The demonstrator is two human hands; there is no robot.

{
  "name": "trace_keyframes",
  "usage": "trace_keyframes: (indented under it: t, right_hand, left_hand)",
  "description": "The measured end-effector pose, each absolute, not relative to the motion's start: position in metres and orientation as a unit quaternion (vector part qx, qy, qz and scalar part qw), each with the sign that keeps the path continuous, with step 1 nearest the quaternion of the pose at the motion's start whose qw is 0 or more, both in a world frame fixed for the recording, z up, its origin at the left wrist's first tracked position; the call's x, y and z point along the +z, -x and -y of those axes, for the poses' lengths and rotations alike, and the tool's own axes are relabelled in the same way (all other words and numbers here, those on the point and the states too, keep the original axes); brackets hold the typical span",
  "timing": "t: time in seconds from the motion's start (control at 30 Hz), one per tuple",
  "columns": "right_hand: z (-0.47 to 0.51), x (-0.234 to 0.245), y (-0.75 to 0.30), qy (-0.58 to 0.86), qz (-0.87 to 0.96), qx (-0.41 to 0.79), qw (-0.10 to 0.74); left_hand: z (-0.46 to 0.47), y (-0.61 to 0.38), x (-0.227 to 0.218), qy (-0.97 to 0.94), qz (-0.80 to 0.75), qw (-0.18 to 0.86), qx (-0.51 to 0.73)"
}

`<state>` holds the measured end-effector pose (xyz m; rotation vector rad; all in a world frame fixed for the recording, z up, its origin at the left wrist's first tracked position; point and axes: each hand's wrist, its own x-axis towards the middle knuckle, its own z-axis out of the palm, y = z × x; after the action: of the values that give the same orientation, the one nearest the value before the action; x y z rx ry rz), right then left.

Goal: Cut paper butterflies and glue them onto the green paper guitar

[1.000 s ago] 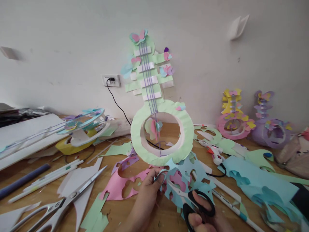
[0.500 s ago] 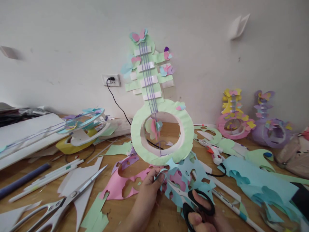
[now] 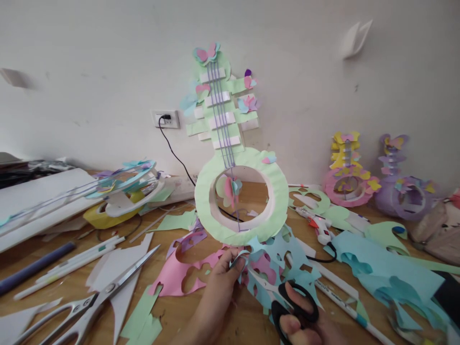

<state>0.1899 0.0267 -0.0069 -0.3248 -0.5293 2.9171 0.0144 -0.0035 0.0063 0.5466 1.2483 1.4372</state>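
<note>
In my right hand (image 3: 300, 321) are black-handled scissors (image 3: 276, 291), my fingers through the loops. Their blades point up and left toward my left hand (image 3: 223, 280). A small piece of light blue paper (image 3: 241, 256) is pinched between my left thumb and fingers. Just beyond, a light blue paper sheet (image 3: 282, 251) full of cut-out holes lies beneath the blades; whether it joins the pinched piece I cannot tell. Behind both hands stands a pale green paper guitar (image 3: 204, 206) with purple strings and paper butterflies, leaning by the wall.
Large silver scissors (image 3: 104, 297) lie at left near white markers (image 3: 79, 256). Pink paper scraps (image 3: 176, 275) spread beside my left hand. A glue gun (image 3: 319, 230) with a black cord rests at right, near blue sheets (image 3: 377, 268). Two smaller paper guitars (image 3: 354, 189) stand farther back.
The scissors in my right hand have shifted very slightly, and their handle loops look a little closer together. My left hand holds nearly the same place.
</note>
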Motion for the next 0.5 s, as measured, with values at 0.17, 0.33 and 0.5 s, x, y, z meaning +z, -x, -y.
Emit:
trace_keyframes:
  t: [0.17, 0.33, 0.5]
  right_hand:
    - [-0.029, -0.016, -0.191, 0.08, 0.127, 0.988, 0.042]
    - [-0.03, -0.021, -0.191, 0.067, 0.123, 0.989, 0.045]
    - [-0.031, -0.023, -0.193, 0.061, 0.096, 0.993, 0.024]
  left_hand:
    - [0.003, -0.016, 0.004, -0.226, -0.523, 0.541, 0.619]
    - [0.003, -0.015, 0.003, -0.23, -0.535, 0.548, 0.601]
    - [0.002, -0.015, 0.003, -0.228, -0.541, 0.531, 0.611]
